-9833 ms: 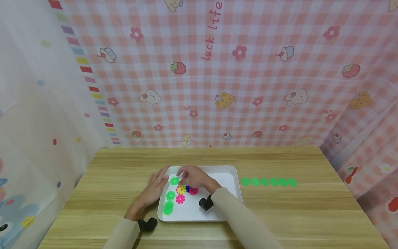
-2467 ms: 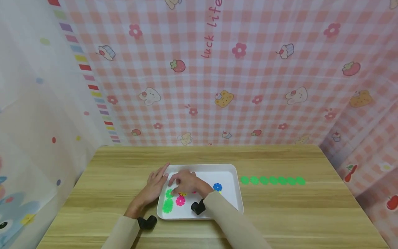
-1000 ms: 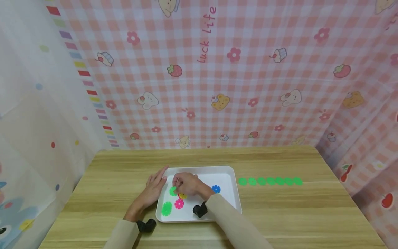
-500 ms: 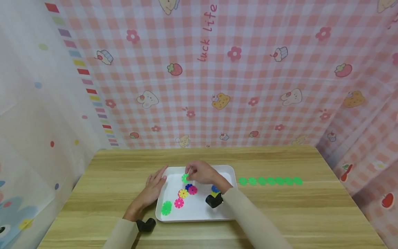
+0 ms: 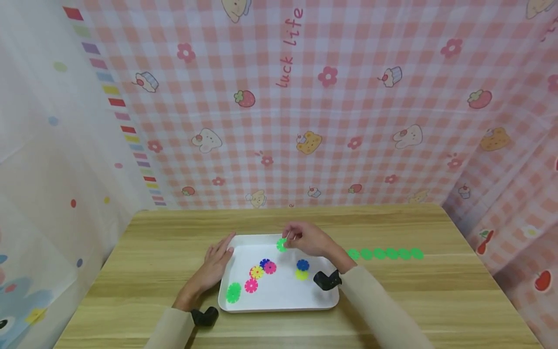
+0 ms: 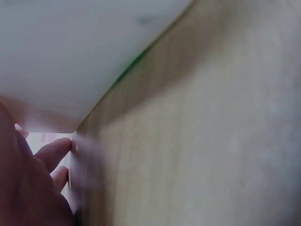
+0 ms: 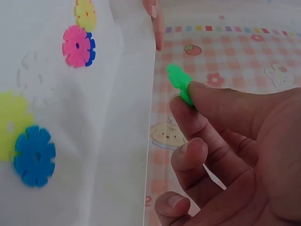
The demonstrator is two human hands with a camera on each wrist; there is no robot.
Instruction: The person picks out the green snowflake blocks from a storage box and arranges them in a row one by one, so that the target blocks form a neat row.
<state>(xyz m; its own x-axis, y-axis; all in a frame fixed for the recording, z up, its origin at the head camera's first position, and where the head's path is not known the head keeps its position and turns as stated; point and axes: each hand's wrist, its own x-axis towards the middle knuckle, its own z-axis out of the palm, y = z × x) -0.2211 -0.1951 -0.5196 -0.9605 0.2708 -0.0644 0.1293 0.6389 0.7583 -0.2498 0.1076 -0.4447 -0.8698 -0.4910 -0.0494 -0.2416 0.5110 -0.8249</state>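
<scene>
My right hand [image 5: 309, 240] pinches a green notched, flower-shaped plastic disc [image 5: 281, 244] between thumb and index finger, over the far edge of the white tray [image 5: 279, 305]. In the right wrist view the green disc [image 7: 178, 79] is seen nearly side-on, raised beside the tray wall. My left hand [image 5: 214, 264] rests along the tray's left rim with extended fingers. Overlapping green discs [image 5: 233, 293] lie in the tray's near left corner. Toward its middle are pink [image 5: 251, 285], yellow [image 5: 256, 272] and dark blue discs [image 5: 264, 263], with another pink disc [image 5: 270, 267] alongside.
A blue disc [image 5: 302, 264] overlaps a yellow-green one [image 5: 302, 275] at the tray's right. A whitish clear disc [image 7: 35, 77] lies near them in the right wrist view. On the wooden table [image 5: 436, 300], a row of green discs [image 5: 385, 253] stretches right, partly behind my right wrist.
The row on the table has grown by one green disc since the oldest frame. My right hand has picked another from the tray's left side and carried it right and away. My left hand stays put.
</scene>
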